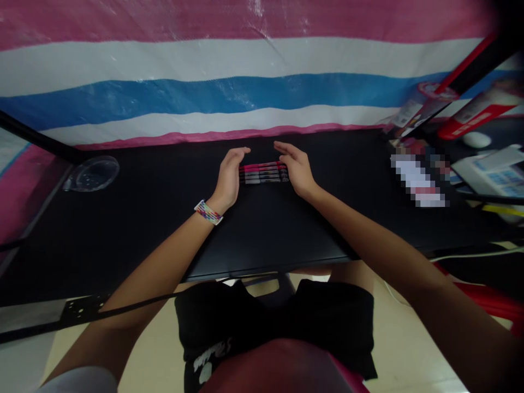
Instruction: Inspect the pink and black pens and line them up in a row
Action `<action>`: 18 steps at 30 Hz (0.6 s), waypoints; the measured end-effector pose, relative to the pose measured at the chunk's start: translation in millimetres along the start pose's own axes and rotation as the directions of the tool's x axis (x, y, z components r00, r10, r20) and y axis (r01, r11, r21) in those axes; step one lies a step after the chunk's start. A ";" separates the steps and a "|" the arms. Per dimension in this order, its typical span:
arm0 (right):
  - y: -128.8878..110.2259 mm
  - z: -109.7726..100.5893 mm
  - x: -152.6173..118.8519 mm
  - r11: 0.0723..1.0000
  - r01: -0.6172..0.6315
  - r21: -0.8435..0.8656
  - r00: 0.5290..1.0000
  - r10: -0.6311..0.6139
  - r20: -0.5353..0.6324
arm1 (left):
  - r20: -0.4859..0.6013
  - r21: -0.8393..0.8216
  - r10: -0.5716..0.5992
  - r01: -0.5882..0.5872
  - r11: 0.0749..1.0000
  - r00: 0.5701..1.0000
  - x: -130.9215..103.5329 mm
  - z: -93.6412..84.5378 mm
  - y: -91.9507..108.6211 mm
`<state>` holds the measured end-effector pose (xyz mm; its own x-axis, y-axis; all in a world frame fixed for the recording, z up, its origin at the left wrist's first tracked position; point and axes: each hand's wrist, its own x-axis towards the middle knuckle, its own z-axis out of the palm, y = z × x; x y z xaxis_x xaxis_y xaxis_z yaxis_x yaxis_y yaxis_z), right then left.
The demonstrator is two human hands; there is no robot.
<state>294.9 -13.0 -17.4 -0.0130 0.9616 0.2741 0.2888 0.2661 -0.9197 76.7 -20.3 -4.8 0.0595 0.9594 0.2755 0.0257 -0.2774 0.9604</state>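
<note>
Several pens [264, 173] lie side by side in a neat row on the black table [270, 224], pointing left to right. The rear ones are pinkish red and the front ones grey with dark ends. My left hand [230, 176] stands on edge at their left ends, palm inward, with its fingers stretched forward. At the right ends is my right hand [298, 170], also palm inward, its fingers extended and slightly bent over the tips. Both hands are open, framing the row; whether each palm touches every pen I cannot tell. A colourful wristband [208, 212] circles my left wrist.
A clear plastic lid or bag [93, 173] lies at the left. On the right are a clear canister [413, 109], a red-and-white cylinder [477, 112], a white round object [477, 140] and a blurred-out pale item [420, 180]. Behind the table hangs a striped sheet [229, 98].
</note>
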 end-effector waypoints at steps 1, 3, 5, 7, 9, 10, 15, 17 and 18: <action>-0.7 -0.2 0.1 1.000 0.005 -0.006 1.000 -0.005 -0.002 | -0.001 -0.006 0.000 0.000 1.000 1.000 -0.3 0.2 0.1; -1.8 -0.8 -0.1 1.000 0.018 -0.015 1.000 -0.018 -0.010 | -0.005 -0.031 0.002 -0.003 1.000 1.000 -0.9 0.4 -0.2; -3.3 -1.7 -1.5 0.999 0.028 -0.044 0.999 -0.029 -0.017 | -0.016 -0.029 0.007 -0.007 1.000 1.000 -0.7 -0.1 -1.6; -6.4 -3.0 -4.4 0.994 0.046 -0.095 0.999 -0.048 -0.018 | -0.035 0.012 0.012 -0.012 1.000 0.999 0.6 -2.2 -4.2; -11.6 -4.4 -8.9 0.984 0.108 -0.145 0.994 -0.108 0.004 | -0.052 0.065 0.022 -0.019 0.998 0.998 2.8 -6.3 -7.0; -14.8 -4.9 -11.7 0.974 0.160 -0.162 0.987 -0.157 0.032 | -0.059 0.089 0.028 -0.023 0.996 0.998 4.2 -9.0 -8.1; -30.3 -2.2 -27.2 0.859 0.466 -0.210 0.874 -0.412 0.257 | -0.086 0.168 0.049 -0.034 0.985 0.995 11.1 -22.1 -11.1; -34.4 0.4 -32.1 0.827 0.525 -0.202 0.833 -0.450 0.321 | -0.099 0.182 0.064 -0.045 0.982 0.993 13.0 -24.7 -11.6; -36.0 1.5 -34.0 0.820 0.537 -0.201 0.822 -0.454 0.345 | -0.103 0.187 0.069 -0.049 0.981 0.992 13.6 -25.2 -11.7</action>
<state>283.5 -55.1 5.9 -0.4717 0.6926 0.5457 0.4217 0.7207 -0.5502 52.1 -2.8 -11.3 -0.0423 0.9379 0.3442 0.2087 -0.3286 0.9211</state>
